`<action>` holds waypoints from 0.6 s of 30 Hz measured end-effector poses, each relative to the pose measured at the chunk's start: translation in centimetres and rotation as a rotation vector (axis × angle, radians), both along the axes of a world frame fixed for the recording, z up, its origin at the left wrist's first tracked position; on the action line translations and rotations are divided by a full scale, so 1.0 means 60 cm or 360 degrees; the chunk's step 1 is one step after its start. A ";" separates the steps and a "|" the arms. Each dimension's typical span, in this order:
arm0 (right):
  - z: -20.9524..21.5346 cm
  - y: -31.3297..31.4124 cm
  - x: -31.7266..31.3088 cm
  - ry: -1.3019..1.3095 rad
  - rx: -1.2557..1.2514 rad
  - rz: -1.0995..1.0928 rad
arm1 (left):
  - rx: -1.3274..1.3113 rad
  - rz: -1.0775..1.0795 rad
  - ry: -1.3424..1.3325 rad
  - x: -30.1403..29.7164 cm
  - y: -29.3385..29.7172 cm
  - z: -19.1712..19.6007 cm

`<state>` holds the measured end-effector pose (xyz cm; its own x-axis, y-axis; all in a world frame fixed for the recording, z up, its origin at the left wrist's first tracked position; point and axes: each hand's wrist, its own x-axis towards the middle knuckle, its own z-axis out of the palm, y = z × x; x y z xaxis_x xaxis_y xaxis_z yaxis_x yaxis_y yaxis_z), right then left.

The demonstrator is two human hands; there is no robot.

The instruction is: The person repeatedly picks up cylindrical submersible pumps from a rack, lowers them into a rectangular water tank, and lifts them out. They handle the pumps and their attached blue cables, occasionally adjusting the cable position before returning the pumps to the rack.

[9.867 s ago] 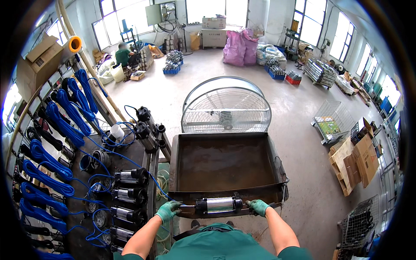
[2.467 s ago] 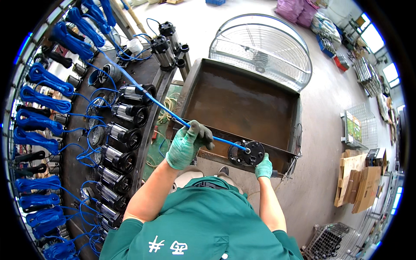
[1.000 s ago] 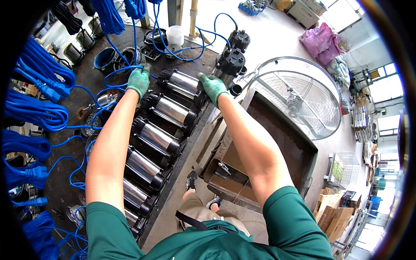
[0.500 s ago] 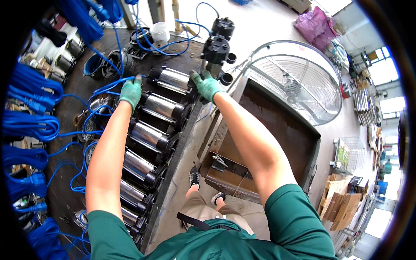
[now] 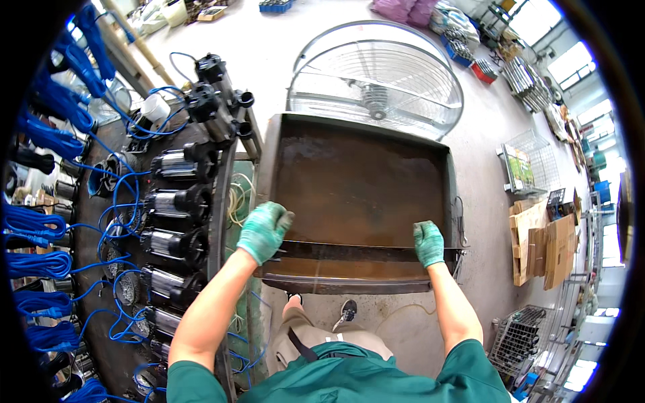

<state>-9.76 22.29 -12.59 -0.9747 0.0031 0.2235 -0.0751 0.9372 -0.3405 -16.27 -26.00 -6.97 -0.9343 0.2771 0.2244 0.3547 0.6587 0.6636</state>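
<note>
A worker's gloved left hand (image 5: 266, 232) hangs over the near left corner of a metal tank (image 5: 451, 181), fingers curled; whether they pinch anything cannot be told, the palm side being turned from view. The right hand (image 5: 428, 243) is over the tank's near right end, its fingers bunched, and any hold there is equally unclear. The tank stands directly before the worker, its brown water (image 5: 359, 181) too murky to show the bottom. A divider (image 5: 349, 253) crosses the near part. Two shoes (image 5: 348, 310) show below the near wall, the left one partly covered.

To the left, pumps (image 5: 176, 204) lie in a row on a dark bench (image 5: 101, 352), the nearest partly hidden by the left arm. Upright pumps (image 5: 209, 107) overlap at the far end. Bundled blue cables (image 5: 33, 221) fade into the picture's dark rim. Beyond the tank stands a large fan (image 5: 374, 101); farther off, pink sacks (image 5: 403, 10) are cut off. To the right are cartons (image 5: 560, 252) and, nearer, a wire basket (image 5: 521, 342) with indistinct dark contents.
</note>
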 end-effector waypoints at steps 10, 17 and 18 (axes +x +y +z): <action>-0.066 0.106 0.018 0.0037 0.0036 -0.0242 | -0.0831 0.0364 -0.0417 0.006 0.162 -0.116; -0.065 0.112 0.013 -0.0041 0.0065 -0.0234 | -0.1005 0.0434 -0.0544 0.001 0.181 -0.114; -0.066 0.116 0.010 -0.0048 0.0090 -0.0245 | -0.1018 0.0428 -0.0570 -0.003 0.186 -0.110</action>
<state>-9.18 29.23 -16.53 -0.9700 0.1410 0.1980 0.0802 0.9546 -0.2870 -16.46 -14.84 -13.58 -0.9730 0.0048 -0.2309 -0.0354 0.9849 0.1697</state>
